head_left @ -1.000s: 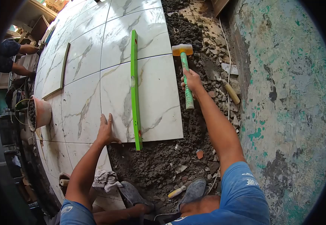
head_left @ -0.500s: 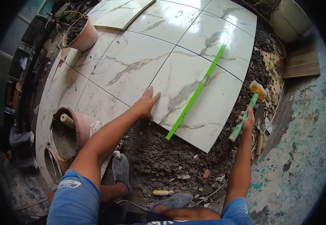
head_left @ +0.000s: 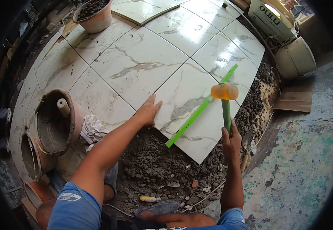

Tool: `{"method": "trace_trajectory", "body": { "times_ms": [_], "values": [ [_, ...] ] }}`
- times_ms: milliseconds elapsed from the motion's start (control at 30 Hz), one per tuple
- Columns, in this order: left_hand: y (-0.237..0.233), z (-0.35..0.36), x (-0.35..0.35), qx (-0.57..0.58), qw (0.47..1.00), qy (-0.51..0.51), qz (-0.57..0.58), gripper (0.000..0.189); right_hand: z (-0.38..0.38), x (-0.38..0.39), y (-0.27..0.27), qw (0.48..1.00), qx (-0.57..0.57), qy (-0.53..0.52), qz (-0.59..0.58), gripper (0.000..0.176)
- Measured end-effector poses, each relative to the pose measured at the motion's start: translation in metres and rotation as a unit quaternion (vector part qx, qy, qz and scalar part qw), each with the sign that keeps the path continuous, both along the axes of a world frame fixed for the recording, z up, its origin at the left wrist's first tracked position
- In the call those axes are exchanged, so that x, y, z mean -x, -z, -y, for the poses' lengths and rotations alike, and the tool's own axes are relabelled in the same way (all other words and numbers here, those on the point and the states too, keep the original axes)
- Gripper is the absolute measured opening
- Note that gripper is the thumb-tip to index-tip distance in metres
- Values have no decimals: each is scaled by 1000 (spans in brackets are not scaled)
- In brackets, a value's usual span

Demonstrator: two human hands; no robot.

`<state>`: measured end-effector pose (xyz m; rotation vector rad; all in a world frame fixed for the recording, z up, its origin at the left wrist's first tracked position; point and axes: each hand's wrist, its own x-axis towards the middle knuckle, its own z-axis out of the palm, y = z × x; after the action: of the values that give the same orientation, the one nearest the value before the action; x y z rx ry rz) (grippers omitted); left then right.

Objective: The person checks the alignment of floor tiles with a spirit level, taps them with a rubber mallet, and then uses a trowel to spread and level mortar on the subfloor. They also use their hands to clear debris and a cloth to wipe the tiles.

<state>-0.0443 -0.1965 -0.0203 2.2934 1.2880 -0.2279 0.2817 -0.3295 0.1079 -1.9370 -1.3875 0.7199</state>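
In the head view, the right hand (head_left: 231, 138) is closed around the lower part of the green handle of a rubber mallet (head_left: 224, 100). The handle stands nearly upright above the fist, and its orange head hangs over the far edge of the marble-patterned tile (head_left: 182, 94). The head is also just above the upper end of the green spirit level (head_left: 198, 110). The level lies flat on that tile, running slantwise from just left of the grip up toward the mallet head. The left hand (head_left: 148, 112) holds nothing. It lies flat with fingers spread on the tile's near corner, well to the left of the grip and across the level from it. Below both hands is a dark bed of loose mortar (head_left: 155, 163), and the tile's near edges end against it. Further toward the person from the grip, a small yellow-handled tool (head_left: 150, 199) lies on the rubble just beyond a grey shoe (head_left: 157, 207). Left of the open hand a crumpled rag (head_left: 93, 130) lies beside a tipped, mortar-caked bucket (head_left: 45, 130). Far beyond the grip a pot (head_left: 97, 21) filled with mortar stands on the laid tiles. To the right of the mallet head a white bucket (head_left: 298, 57) lies near the wall.
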Motion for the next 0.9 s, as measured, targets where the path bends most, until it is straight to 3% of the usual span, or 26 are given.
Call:
{"method": "trace_trajectory", "body": {
  "times_ms": [100,233,300,367,400,433,533,567,600,767,900],
  "values": [
    [-10,1,-9,-10,999,7,-46,128,-57,41,-8,994,-48,-84,46,49],
    [-17,3,-16,-50,998,-7,-41,126,-121,80,-19,994,-82,-61,28,55],
    [-28,-2,-21,-34,998,-6,-61,120,-132,95,-28,981,-148,-20,-124,58],
    [-37,-7,-29,-20,996,-8,-82,115,-110,104,-11,965,-44,-16,-259,54],
    [-40,-14,-33,-9,994,-21,-103,111,-97,99,15,963,-56,1,-262,39],
    [-41,-20,-37,-16,995,-10,-103,111,-76,94,21,967,-44,20,-249,31],
    [-21,-36,-48,-51,989,39,-132,102,-8,53,58,984,-54,117,-124,43],
    [2,-47,-50,-113,988,74,-79,97,13,36,51,984,-8,157,-81,45],
    [16,-55,-54,-172,979,106,-25,93,30,16,54,982,-46,185,-14,45],
    [16,-116,-121,-119,986,101,-63,85,103,-65,97,927,3,305,220,51],
    [23,-164,-183,-147,981,94,-80,86,139,-57,134,912,50,363,186,49]
  ]
}}
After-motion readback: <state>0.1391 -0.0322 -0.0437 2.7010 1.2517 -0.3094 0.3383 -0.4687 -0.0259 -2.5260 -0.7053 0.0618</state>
